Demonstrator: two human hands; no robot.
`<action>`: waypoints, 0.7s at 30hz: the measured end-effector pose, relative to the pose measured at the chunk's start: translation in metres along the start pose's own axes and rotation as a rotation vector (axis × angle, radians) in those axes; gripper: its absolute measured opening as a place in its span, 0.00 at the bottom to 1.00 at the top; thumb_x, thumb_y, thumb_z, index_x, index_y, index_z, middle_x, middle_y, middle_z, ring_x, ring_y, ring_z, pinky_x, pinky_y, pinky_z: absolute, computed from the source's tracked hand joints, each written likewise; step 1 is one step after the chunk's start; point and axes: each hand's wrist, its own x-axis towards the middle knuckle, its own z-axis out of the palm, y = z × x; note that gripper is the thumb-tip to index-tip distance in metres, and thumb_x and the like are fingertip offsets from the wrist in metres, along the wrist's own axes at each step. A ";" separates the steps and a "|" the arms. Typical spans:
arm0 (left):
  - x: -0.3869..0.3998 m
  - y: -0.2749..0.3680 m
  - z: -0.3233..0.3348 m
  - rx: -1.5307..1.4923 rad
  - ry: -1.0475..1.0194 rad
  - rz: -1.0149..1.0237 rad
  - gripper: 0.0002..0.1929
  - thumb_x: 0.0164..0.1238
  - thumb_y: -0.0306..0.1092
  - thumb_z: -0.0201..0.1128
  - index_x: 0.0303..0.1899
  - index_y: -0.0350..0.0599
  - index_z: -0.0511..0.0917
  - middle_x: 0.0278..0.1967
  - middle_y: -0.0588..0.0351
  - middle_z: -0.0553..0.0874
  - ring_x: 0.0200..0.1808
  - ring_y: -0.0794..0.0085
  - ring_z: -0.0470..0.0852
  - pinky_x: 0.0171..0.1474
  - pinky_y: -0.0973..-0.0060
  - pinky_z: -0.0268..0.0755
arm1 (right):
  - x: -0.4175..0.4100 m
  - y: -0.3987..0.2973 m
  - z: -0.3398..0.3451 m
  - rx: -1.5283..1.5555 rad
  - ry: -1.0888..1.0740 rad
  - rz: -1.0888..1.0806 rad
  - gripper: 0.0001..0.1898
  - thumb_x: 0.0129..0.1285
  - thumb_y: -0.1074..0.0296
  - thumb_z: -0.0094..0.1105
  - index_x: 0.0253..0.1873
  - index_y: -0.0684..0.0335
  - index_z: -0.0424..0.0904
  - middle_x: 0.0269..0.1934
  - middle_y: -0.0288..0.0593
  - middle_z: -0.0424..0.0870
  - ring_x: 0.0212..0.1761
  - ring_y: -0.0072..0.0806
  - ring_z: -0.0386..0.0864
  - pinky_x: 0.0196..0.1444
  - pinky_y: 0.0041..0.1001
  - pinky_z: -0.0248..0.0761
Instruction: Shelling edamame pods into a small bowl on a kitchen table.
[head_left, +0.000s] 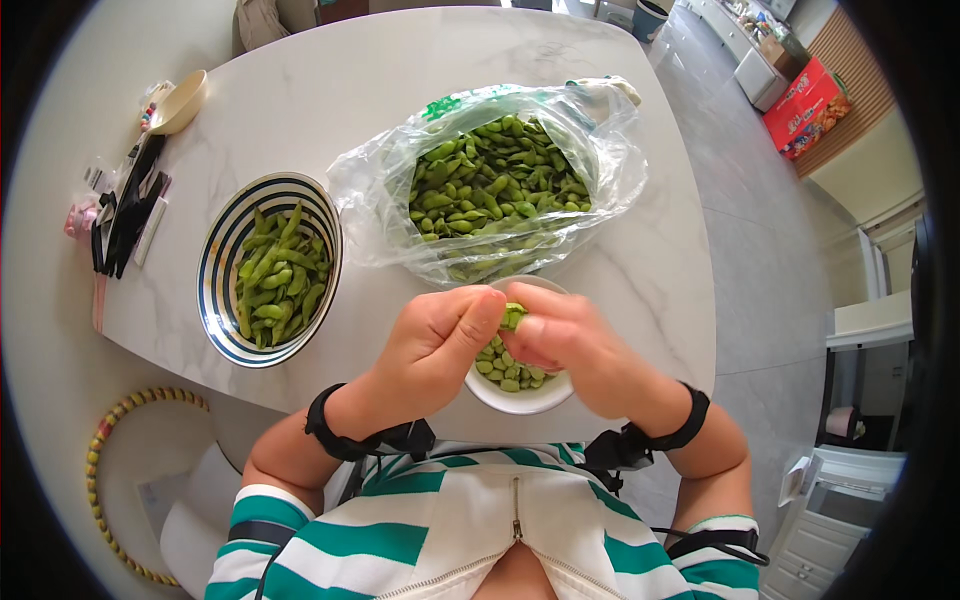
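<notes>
A green edamame pod (513, 316) is pinched between the fingertips of my left hand (442, 334) and my right hand (574, 337). Both hands hover over a small white bowl (517, 406), which holds shelled green beans (510, 369). Part of that bowl is hidden by my fingers. Just beyond it lies an opened clear plastic bag (375, 180) full of edamame pods (499, 172). To the left stands a bowl with dark blue stripes (219, 259), with more pods (281, 281) heaped inside.
Along the marble-patterned table's (300, 97) left edge lie black straps (133, 202), a thin white case (151, 232) and a cream-coloured bowl (184, 103). A beaded hoop (94, 465) is at lower left. A red carton (806, 109) stands at the far right.
</notes>
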 end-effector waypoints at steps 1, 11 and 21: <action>0.000 -0.001 0.000 0.000 0.001 -0.002 0.18 0.79 0.39 0.45 0.36 0.35 0.77 0.31 0.59 0.81 0.32 0.79 0.76 0.38 0.81 0.69 | 0.001 -0.001 -0.005 0.095 -0.055 0.088 0.16 0.71 0.59 0.44 0.38 0.68 0.70 0.28 0.46 0.71 0.31 0.31 0.69 0.35 0.30 0.64; 0.000 0.011 -0.012 0.509 0.127 0.122 0.13 0.72 0.30 0.53 0.26 0.36 0.74 0.21 0.52 0.75 0.23 0.61 0.72 0.29 0.68 0.64 | 0.005 0.007 -0.006 -0.078 0.022 0.001 0.12 0.70 0.63 0.53 0.40 0.67 0.75 0.28 0.41 0.77 0.26 0.28 0.72 0.31 0.26 0.67; 0.002 0.008 -0.007 0.743 0.041 0.285 0.10 0.66 0.26 0.56 0.24 0.40 0.70 0.20 0.51 0.72 0.23 0.55 0.70 0.30 0.63 0.61 | 0.004 0.002 -0.014 -0.105 -0.069 0.129 0.11 0.62 0.67 0.58 0.45 0.67 0.76 0.26 0.40 0.78 0.24 0.19 0.71 0.27 0.23 0.65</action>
